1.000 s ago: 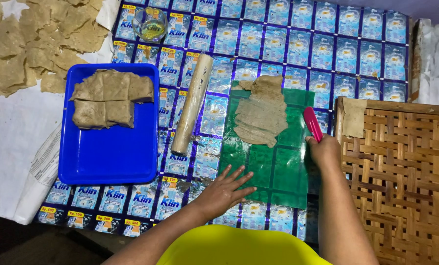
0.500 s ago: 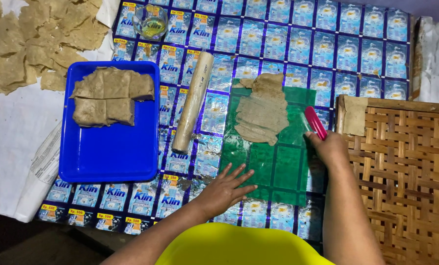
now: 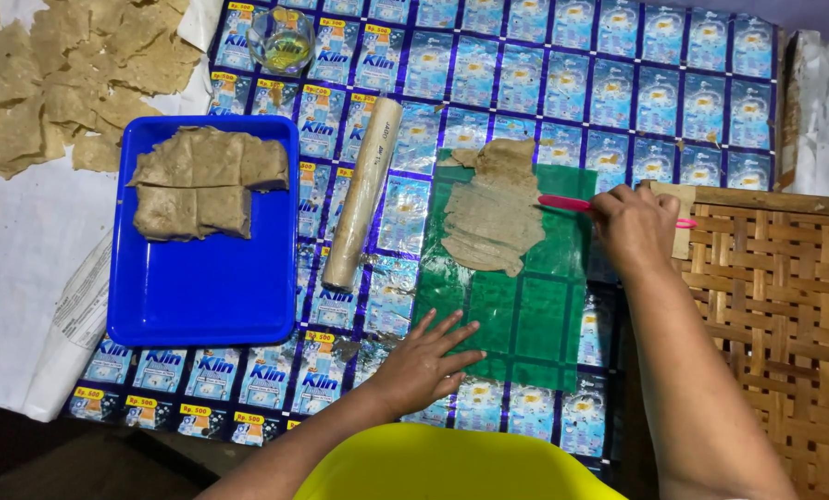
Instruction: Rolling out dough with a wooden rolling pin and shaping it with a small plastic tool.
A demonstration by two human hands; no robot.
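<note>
Head view. The right hand (image 3: pixel 633 225) is closed around a pink-handled tool (image 3: pixel 567 203), whose tip lies at the right edge of the flattened dough sheet (image 3: pixel 493 213). The left hand (image 3: pixel 425 363) lies open, fingers spread, palm down on the lower left edge of the green plastic sheet (image 3: pixel 535 324). The dough occupies the upper half of that sheet; the lower half is bare. A wooden rolling pin (image 3: pixel 363 193) lies just left of the sheet, apart from it, with a blue tray (image 3: pixel 201 296) further left carrying folded dough slabs (image 3: pixel 201 181); the tray's lower half is open. A woven bamboo mat (image 3: pixel 766 315) borders the right side, close to the right forearm. A glass of oil (image 3: pixel 282 39) stands at the far edge. The surface is covered with printed sachet wrapping (image 3: pixel 618 83). Torn dough pieces (image 3: pixel 53 74) lie on white paper (image 3: pixel 25 259) at upper left. A yellow bowl rim (image 3: pixel 451 468) sits at the near edge
</note>
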